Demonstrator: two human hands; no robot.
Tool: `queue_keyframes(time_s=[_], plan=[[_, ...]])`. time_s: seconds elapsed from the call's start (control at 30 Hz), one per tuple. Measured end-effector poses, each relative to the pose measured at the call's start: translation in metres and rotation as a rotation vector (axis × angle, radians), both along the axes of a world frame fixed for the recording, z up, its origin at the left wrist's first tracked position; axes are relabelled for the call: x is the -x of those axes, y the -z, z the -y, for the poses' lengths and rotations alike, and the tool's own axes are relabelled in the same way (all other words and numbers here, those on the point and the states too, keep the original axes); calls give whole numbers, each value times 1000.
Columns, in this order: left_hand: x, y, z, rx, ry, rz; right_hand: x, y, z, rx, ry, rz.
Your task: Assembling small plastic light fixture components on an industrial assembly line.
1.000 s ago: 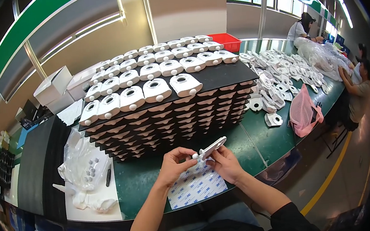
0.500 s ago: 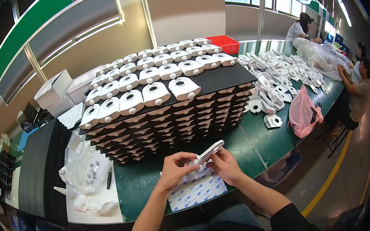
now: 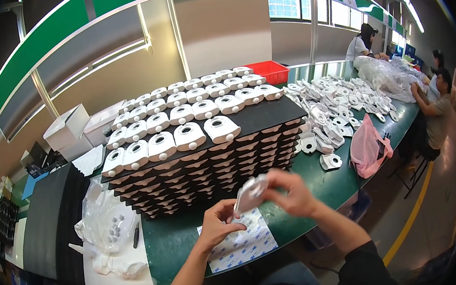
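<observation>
My right hand [image 3: 293,194] grips a white plastic housing part [image 3: 250,195] by its upper right side and holds it tilted above the table. The part is slightly blurred. At its lower left edge is my left hand [image 3: 219,224], fingers curled and thumb stretched apart from them. Its fingertips lie close to the part; whether they touch is hard to see. Under both hands lies a white sheet with blue print [image 3: 243,244]. Behind them rises a stack of black boards [image 3: 269,114] with rows of similar white parts, each showing a round hole and a small round knob.
Loose white parts [image 3: 339,101] are heaped at the right on the green table [image 3: 180,246], near a pink mesh bag [image 3: 370,148]. At left are a clear plastic bag with small grey pieces [image 3: 100,210], a black pen-like tool [image 3: 136,236] and black boards [image 3: 54,219]. Co-workers sit farther right.
My right hand has risen and turned the white part more upright. My left thumb has come away from the part. The view has shifted slightly.
</observation>
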State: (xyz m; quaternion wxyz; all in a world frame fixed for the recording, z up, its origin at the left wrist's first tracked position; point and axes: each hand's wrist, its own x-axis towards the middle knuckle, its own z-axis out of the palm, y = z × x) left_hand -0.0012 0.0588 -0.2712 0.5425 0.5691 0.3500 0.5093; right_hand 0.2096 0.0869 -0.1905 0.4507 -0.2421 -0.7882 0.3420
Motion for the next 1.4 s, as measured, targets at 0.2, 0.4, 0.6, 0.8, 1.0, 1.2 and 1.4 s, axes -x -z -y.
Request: queue_keyframes(time_s=[0.2, 0.4, 0.6, 0.8, 1.0, 1.2, 1.4], plan=[[10, 0, -2, 61, -150, 56, 0, -97, -60, 24, 257, -13], [7, 2, -5, 112, -125, 63, 1, -112, -122, 461, 193, 332], [8, 6, -3, 98, -114, 62, 17, -111, -132, 487, 203, 289], [5, 4, -4, 116, -108, 69, 1, -113, -116, 303, 252, 183], [8, 5, -5, 42, -240, 106, -73, -68, -112, -435, 754, 50], [14, -19, 2, -235, -645, 152, -164, 67, -84, -272, 1014, 562], [63, -32, 44, -637, -948, -281, -148, 107, -41, -86, 848, 493]])
